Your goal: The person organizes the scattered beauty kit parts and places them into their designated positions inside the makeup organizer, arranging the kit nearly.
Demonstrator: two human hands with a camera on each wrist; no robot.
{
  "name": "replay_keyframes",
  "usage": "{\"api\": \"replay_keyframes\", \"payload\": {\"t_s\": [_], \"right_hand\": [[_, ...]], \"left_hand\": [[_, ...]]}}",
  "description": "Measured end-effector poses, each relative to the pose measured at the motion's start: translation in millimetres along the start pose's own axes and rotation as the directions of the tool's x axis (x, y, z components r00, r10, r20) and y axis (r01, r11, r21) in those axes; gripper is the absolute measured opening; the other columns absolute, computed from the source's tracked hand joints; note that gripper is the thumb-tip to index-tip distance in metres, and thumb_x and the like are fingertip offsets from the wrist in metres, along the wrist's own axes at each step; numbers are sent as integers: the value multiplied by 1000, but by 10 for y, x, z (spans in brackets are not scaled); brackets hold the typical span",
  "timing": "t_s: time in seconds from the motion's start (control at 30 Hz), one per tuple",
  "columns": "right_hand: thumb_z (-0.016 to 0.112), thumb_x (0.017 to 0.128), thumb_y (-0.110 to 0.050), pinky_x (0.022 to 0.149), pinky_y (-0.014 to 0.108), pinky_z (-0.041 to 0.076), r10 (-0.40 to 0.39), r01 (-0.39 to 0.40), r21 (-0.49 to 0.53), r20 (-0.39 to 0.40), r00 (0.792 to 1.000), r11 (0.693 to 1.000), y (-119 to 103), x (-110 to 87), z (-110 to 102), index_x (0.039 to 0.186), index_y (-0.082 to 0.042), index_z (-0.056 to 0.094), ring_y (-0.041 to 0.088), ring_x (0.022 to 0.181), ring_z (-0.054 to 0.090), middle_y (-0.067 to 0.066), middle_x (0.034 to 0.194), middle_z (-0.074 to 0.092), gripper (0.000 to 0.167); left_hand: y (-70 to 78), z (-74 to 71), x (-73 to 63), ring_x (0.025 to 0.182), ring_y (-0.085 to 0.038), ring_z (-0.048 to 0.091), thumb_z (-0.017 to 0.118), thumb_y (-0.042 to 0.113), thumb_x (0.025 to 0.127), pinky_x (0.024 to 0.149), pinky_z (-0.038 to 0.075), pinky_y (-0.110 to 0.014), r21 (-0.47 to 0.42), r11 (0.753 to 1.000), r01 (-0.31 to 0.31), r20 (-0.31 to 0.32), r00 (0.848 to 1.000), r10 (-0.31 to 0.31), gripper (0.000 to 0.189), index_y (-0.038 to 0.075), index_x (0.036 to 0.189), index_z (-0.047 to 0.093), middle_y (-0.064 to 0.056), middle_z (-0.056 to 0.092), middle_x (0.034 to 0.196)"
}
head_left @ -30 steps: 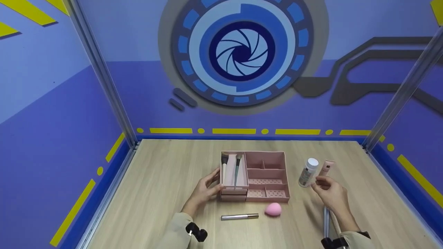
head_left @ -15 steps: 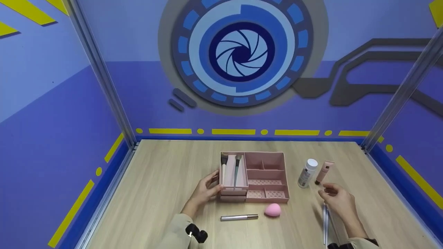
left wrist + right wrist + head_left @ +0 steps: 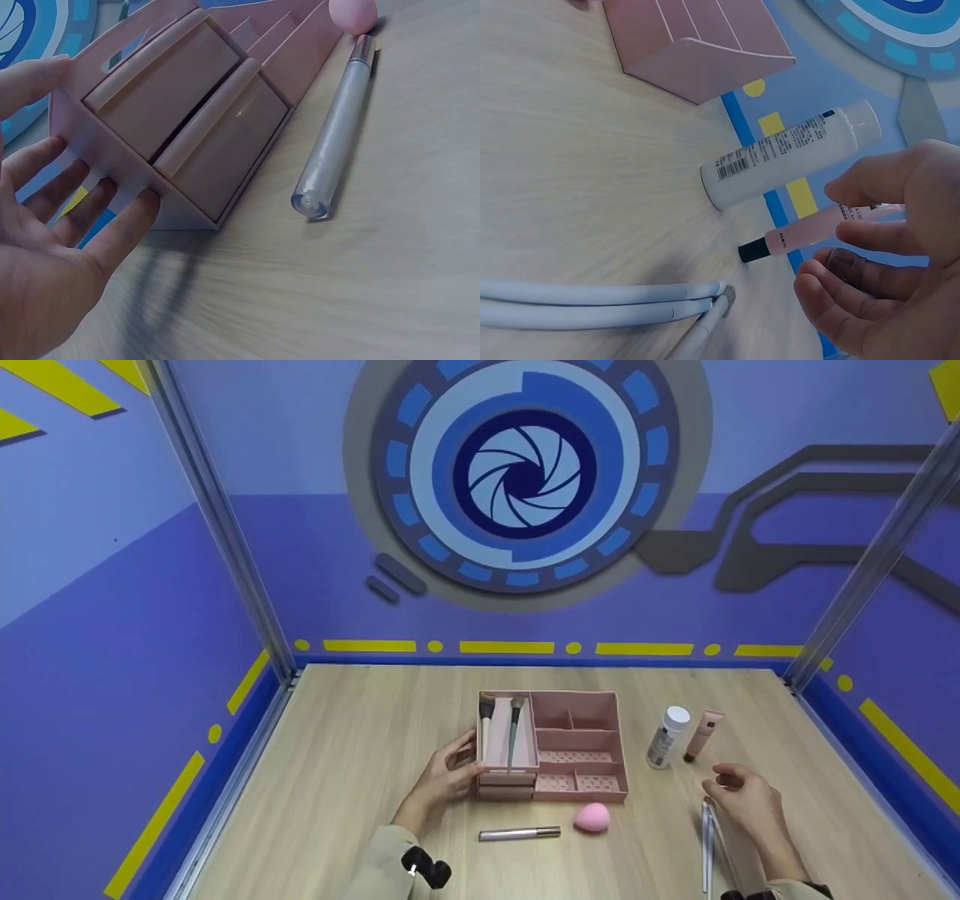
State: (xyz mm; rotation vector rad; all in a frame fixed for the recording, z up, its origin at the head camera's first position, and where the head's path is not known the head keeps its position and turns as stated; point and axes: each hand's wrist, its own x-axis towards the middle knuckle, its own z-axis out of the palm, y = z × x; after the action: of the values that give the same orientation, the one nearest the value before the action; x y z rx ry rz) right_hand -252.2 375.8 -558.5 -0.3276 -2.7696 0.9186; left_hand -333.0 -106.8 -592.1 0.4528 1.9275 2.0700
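My left hand (image 3: 442, 780) rests against the left side of a pink makeup organizer (image 3: 576, 729), fingers spread with the tips on its side panel (image 3: 127, 161). Two makeup brushes, one pale-handled (image 3: 486, 727) and one green-handled (image 3: 514, 731), lie in its left top tray. To the right, my right hand (image 3: 750, 802) hovers with loosely bent fingers and nothing in them. Beyond it a pink tube (image 3: 703, 737) stands on its black cap, beside a white-capped bottle (image 3: 667, 739). Below the hand lie slim whitish rods (image 3: 607, 300) meeting at a grey end.
In front of the organizer a silver, clear-bodied cosmetic tube (image 3: 519, 833) lies on the wooden table (image 3: 360, 735). A pink makeup sponge (image 3: 592, 817) sits to its right. Metal posts (image 3: 225, 532) and blue printed panels (image 3: 300, 555) bound the table at the back and sides.
My right hand has drawn back from the pink tube, toward the right and the front, leaving the tube standing. The left hand stays at the organizer.
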Motion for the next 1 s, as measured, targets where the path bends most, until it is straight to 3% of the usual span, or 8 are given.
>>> {"api": "replay_keyframes", "payload": {"t_s": [0.33,0.57,0.7,1.0], "right_hand": [[70,85,-28,80,45,51,59,-60,8,51,997,998,87,-52,32,122,3,61,38,101,65,24,112,67,49],[72,85,-30,73,35,51,57,-57,18,44,997,998,168,-85,48,120,4,61,38,100,65,25,111,67,51],[72,86,-33,73,35,51,59,-60,17,51,997,998,219,-107,64,120,4,62,38,101,65,26,112,66,52],[70,86,-24,69,32,48,147,-150,8,158,976,989,293,-132,77,124,7,57,32,95,62,28,112,62,51]], "left_hand": [[-22,3,5,132,-30,43,66,17,92,96,48,-42,-40,999,9,10,1000,-8,72,5,153,29,-25,38,150],[-29,-10,17,132,-29,45,67,16,91,94,50,-42,-43,999,19,-10,1000,-19,73,9,153,30,-22,39,150],[-35,-13,13,132,-30,45,68,17,90,96,49,-45,-50,998,23,-18,1000,-24,73,10,153,31,-22,40,150],[-36,4,4,131,-28,45,69,18,90,98,47,-47,-73,996,46,-16,999,-48,74,11,153,30,-22,39,151]]}}
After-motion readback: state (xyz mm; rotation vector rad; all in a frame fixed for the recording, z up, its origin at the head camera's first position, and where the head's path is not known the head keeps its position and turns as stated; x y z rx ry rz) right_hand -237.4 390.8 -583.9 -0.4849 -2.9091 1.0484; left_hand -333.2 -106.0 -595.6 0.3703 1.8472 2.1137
